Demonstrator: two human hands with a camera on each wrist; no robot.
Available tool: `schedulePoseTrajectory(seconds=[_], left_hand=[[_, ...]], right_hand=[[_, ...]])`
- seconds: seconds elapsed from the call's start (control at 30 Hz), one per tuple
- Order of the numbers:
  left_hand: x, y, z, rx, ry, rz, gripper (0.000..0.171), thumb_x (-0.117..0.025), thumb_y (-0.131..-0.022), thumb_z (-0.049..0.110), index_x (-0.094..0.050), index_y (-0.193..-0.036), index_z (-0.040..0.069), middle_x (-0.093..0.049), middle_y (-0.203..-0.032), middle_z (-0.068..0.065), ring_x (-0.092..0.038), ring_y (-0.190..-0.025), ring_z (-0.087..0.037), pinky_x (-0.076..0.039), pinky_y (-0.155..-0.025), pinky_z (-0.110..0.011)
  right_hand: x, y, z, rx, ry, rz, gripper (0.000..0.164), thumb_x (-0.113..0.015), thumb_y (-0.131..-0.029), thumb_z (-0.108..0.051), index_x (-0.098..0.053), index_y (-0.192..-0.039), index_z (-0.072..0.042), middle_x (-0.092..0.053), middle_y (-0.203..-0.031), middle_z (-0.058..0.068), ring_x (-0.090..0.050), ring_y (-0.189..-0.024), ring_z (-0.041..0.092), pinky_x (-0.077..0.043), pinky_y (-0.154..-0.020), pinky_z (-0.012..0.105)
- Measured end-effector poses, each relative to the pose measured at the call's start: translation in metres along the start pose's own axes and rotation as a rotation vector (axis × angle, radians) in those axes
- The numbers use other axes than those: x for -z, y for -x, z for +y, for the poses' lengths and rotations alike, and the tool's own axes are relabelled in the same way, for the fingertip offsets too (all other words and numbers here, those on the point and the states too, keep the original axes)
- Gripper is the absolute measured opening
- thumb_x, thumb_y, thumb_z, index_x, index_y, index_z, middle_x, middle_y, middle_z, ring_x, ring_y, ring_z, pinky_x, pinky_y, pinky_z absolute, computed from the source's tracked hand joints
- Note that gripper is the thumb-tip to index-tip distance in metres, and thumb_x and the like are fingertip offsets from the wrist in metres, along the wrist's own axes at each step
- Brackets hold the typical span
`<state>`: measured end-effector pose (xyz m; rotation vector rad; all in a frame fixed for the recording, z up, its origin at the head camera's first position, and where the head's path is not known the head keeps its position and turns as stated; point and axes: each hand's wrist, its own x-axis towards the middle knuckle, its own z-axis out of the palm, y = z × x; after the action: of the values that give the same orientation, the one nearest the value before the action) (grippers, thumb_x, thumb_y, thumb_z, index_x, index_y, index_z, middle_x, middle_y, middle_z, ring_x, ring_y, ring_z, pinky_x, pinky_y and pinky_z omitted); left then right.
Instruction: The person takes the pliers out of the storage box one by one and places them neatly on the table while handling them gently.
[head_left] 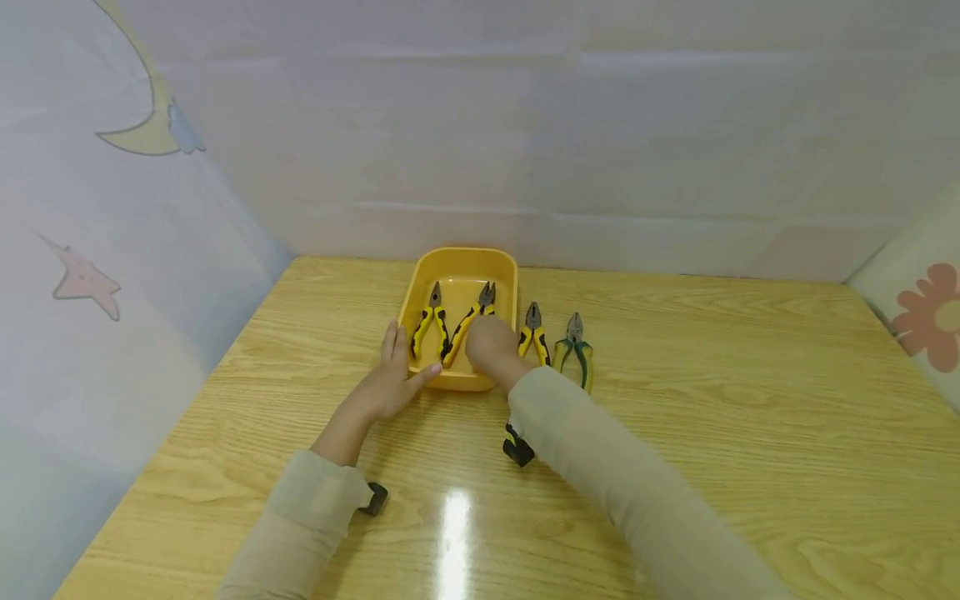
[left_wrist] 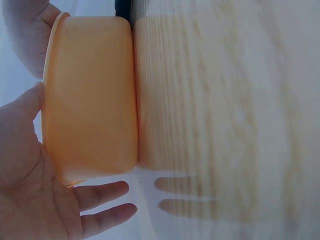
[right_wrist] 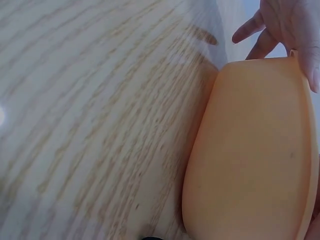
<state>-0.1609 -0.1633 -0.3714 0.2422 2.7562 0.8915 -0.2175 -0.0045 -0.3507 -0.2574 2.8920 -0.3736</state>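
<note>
A yellow plastic tray [head_left: 457, 382] stands on the table, holding two pliers with yellow-and-black handles. My left hand [head_left: 390, 387] rests at its near left corner, fingers straight along the outer side and thumb at the near rim. The left wrist view shows that thumb [left_wrist: 32, 100] against the rim. My right hand [head_left: 491, 343] reaches down into the tray's right part and grips the right-hand pliers [head_left: 459, 335] by a handle; its fingers are hidden from above. The other pliers [head_left: 431, 321] lie in the tray's left part, handles spread.
Right of the tray, yellow-and-black pliers [head_left: 534, 329] and green-handled pliers [head_left: 576, 342] lie side by side on the wooden table [head_left: 712, 400]. A pale fabric wall [head_left: 600, 167] rises behind the table's back edge. Black wrist devices show below both cuffs.
</note>
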Motion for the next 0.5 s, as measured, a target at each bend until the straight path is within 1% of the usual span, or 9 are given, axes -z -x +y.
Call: schedulePoseTrajectory(seconds=[0.07,0.23,0.4,0.5], left_hand=[[0.0001,0.0003,0.0002,-0.001,0.002,0.001,0.089,-0.035,-0.084,0.056,0.016,-0.135,0.004,0.029,-0.137,-0.005,-0.02,-0.121,-0.041,-0.027,-0.092,-0.05],[0.0009,0.0013,0.0011,-0.006,-0.002,-0.001,0.09,-0.033,-0.084,0.058,0.015,-0.135,0.003,0.028,-0.137,-0.007,-0.019,-0.121,-0.041,-0.027,-0.092,-0.049],[0.0006,0.0013,0.001,-0.005,-0.002,-0.002,0.09,-0.032,-0.083,0.06,0.016,-0.135,0.003,0.029,-0.137,-0.007,-0.02,-0.121,-0.041,-0.028,-0.092,-0.05],[0.0006,0.0008,0.0003,-0.005,-0.003,-0.001,0.091,-0.031,-0.082,0.061,0.016,-0.135,0.004,0.029,-0.137,-0.006,-0.021,-0.12,-0.042,-0.028,-0.091,-0.05]], right_hand=[[-0.0018,-0.0008,-0.0004,0.005,0.021,-0.005,0.019,-0.043,-0.088,-0.006,-0.061,-0.087,-0.002,-0.058,-0.082,0.009,-0.05,-0.06,0.016,-0.04,-0.046,0.025],[-0.0045,-0.003,-0.0019,-0.013,0.015,-0.026,0.02,-0.043,-0.089,-0.008,-0.062,-0.09,-0.003,-0.058,-0.083,0.009,-0.051,-0.059,0.016,-0.042,-0.046,0.026],[-0.0079,-0.0071,-0.0021,-0.023,0.018,-0.043,0.021,-0.042,-0.09,-0.009,-0.061,-0.097,-0.002,-0.058,-0.091,0.009,-0.052,-0.064,0.017,-0.043,-0.05,0.026],[-0.009,-0.0099,-0.0025,-0.03,-0.001,-0.039,0.022,-0.041,-0.09,-0.007,-0.06,-0.098,-0.002,-0.058,-0.094,0.01,-0.051,-0.067,0.017,-0.042,-0.051,0.026]])
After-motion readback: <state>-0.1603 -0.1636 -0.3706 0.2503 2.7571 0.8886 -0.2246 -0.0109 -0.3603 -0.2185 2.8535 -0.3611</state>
